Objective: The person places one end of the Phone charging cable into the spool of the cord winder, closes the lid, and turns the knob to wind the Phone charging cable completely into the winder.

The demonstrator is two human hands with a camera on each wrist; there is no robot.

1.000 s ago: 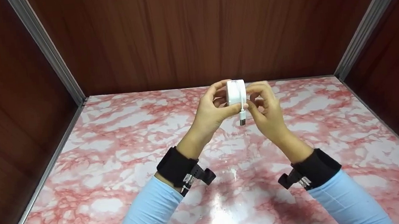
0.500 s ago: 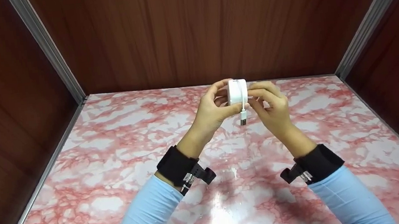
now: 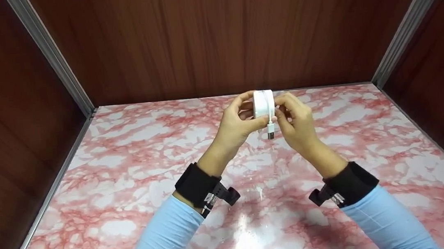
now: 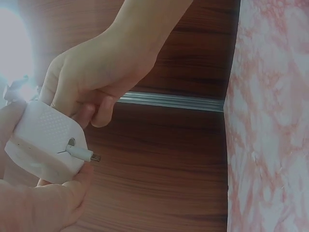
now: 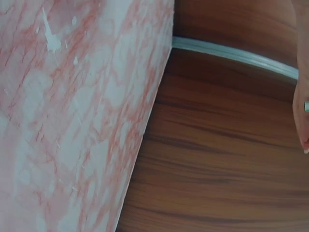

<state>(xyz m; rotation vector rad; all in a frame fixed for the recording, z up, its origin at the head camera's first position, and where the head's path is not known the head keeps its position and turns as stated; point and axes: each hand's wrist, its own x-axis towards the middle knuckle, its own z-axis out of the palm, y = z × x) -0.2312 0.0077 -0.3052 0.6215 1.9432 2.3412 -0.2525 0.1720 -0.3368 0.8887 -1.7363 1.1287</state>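
Three brown walls point(image 3: 213, 39) border the marbled tabletop point(image 3: 118, 160) below a white device point(image 3: 260, 104).

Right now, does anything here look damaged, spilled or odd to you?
A jagged white mark with pale flecks around it stands out on the red-marbled tabletop; it could be a scuff or spill, I can't tell which. The held white case shows no obvious damage.

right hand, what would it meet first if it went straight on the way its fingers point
Most likely the white case, held by the left hand; the right hand already looks close beside it, though whether they touch is unclear.
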